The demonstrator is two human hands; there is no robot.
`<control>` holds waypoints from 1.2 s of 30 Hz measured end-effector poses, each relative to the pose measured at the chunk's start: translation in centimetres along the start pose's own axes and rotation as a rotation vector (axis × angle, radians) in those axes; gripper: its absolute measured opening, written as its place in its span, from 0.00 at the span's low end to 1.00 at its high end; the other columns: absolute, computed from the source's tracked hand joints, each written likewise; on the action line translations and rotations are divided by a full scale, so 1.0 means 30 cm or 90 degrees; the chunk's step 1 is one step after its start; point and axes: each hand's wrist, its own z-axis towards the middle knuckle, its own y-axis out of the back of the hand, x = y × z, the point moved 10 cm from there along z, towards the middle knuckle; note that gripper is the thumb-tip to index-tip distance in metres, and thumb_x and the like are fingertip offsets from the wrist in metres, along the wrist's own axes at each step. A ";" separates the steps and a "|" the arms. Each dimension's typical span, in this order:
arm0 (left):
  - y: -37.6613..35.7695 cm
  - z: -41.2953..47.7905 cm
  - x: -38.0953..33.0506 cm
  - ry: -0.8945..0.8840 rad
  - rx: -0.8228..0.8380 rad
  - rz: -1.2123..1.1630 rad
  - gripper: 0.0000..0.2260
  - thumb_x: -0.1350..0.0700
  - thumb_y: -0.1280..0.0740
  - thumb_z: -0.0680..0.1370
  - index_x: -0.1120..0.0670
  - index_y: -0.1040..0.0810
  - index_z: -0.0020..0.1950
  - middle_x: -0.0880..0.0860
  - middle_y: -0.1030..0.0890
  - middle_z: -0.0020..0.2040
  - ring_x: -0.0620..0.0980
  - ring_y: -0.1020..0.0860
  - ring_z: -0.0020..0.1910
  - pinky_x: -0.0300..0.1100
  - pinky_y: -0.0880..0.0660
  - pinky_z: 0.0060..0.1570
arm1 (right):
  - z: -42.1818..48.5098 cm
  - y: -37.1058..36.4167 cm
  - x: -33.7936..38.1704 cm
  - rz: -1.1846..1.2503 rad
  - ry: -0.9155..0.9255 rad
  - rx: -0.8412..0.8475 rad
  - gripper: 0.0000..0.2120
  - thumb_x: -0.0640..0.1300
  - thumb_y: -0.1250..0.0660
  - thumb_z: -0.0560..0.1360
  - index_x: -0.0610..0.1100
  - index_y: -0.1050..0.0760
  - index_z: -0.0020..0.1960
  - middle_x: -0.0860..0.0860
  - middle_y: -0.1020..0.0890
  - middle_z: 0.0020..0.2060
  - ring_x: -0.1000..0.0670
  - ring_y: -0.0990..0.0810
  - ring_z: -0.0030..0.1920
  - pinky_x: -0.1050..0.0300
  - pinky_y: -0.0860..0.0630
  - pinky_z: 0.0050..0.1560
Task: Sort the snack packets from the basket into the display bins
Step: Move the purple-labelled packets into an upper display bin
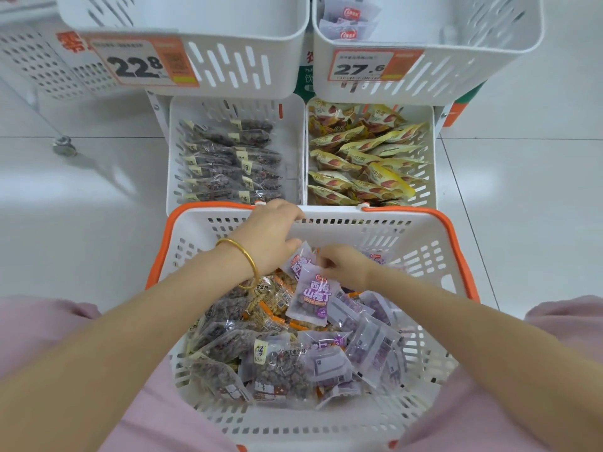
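A white basket (pixel 202 243) on a pink-clothed lap (pixel 146 419) holds mixed snack packets (pixel 277 370) beneath both hands. The right hand (pixel 342 265) pinches a purple packet (pixel 310 296). The left hand (pixel 270 236), just beside it, touches another, its grip unclear. This is the picking step. Next, the packet likely needs lifting to the purple-stocked bin (pixel 456 70) beyond the hands.

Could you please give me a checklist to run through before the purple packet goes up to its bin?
1. Grip: the right hand pinches the purple packet: ok.
2. Whether the left hand holds the second purple packet: cannot tell.
3. Target: the upper right bin already holds matching purple packets: ok.
4. Room left in that bin: ok.
5. The pinched packet is free of the pile in the basket: cannot tell.
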 end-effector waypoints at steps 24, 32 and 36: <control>-0.019 0.012 -0.020 0.150 0.016 -0.826 0.12 0.51 0.43 0.81 0.54 0.27 0.61 0.58 0.19 0.54 0.54 0.19 0.47 0.54 0.21 0.50 | -0.259 0.580 0.196 0.183 0.056 -0.240 0.04 0.41 0.29 0.72 0.44 0.22 0.40 0.47 0.22 0.54 0.51 0.23 0.53 0.69 0.30 0.50; 0.032 -0.011 -0.102 -0.007 0.037 -0.529 0.35 0.43 0.23 0.61 0.46 0.33 0.63 0.45 0.21 0.56 0.39 0.21 0.53 0.40 0.24 0.54 | -0.271 0.585 0.233 0.312 0.056 -0.287 0.06 0.41 0.30 0.73 0.45 0.25 0.38 0.48 0.23 0.56 0.46 0.19 0.47 0.53 0.19 0.42; 0.158 0.018 -0.136 -0.087 -0.031 -0.461 0.28 0.48 0.24 0.67 0.48 0.34 0.62 0.45 0.22 0.56 0.41 0.22 0.54 0.48 0.24 0.56 | -0.302 0.642 0.264 0.448 0.092 -0.269 0.12 0.42 0.31 0.73 0.46 0.29 0.55 0.49 0.23 0.55 0.46 0.18 0.45 0.44 0.18 0.41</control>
